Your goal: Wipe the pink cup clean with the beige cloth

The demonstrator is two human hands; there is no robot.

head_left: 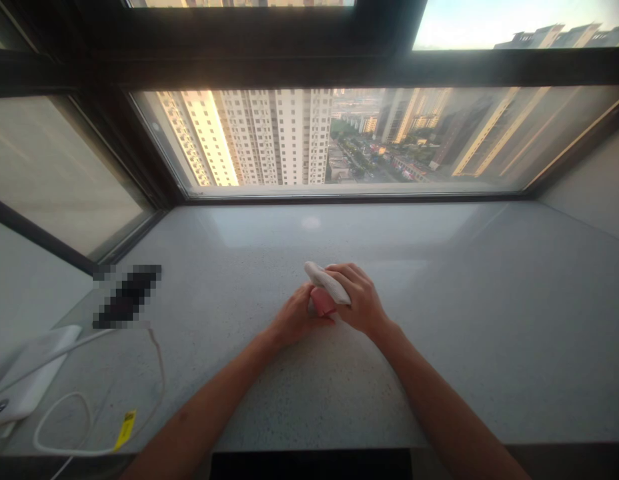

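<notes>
Near the middle of the grey stone sill, my left hand curls round a small pinkish-red object with a rounded top edge. Its exact kind I cannot make out, as fingers and the white thing cover part of it. My right hand grips a white folded cloth, which tilts just above the pinkish-red object. Whether the cloth touches that object I cannot tell. Both hands are close together, with fingers closed.
The speckled stone sill runs up to a dark window frame. At the left lie a blurred-out dark object, a white device and a looped white cable with a yellow tag.
</notes>
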